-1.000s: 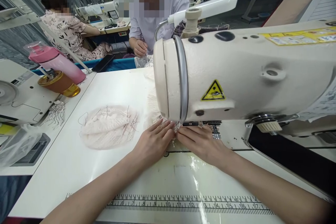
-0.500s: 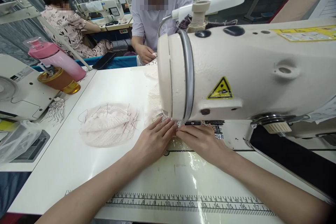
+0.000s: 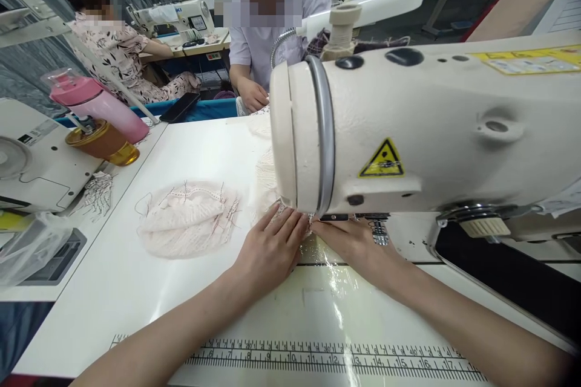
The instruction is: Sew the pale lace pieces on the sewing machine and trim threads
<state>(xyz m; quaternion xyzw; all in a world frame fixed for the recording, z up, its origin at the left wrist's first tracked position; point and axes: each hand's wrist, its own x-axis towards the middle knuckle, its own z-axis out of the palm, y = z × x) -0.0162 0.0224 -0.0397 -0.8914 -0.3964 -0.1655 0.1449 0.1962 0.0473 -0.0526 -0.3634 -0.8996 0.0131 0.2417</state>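
My left hand [image 3: 271,247] lies flat on the white lace fabric [image 3: 267,176], just left of the needle area, fingers stretched forward. Opposite it, my right hand [image 3: 358,249] reaches under the head of the sewing machine [image 3: 422,115]. Its fingertips pinch the lace edge near my left fingers, though the machine head covers part of them. The needle and presser foot are hidden behind the head. To the left on the table lies a separate pale, sheer lace piece [image 3: 186,221] with loose dark and red threads.
A printed ruler strip [image 3: 313,358] runs along the front edge. A pink bottle [image 3: 97,103], an amber cup [image 3: 104,142] and a plastic bag [image 3: 31,245] stand at the left. A co-worker's hand [image 3: 252,95] holds lace across the table; another person sits behind.
My right hand has shifted slightly further in under the machine head, and its fingers are more hidden. My left hand stays on the lace. The view has tilted a little.
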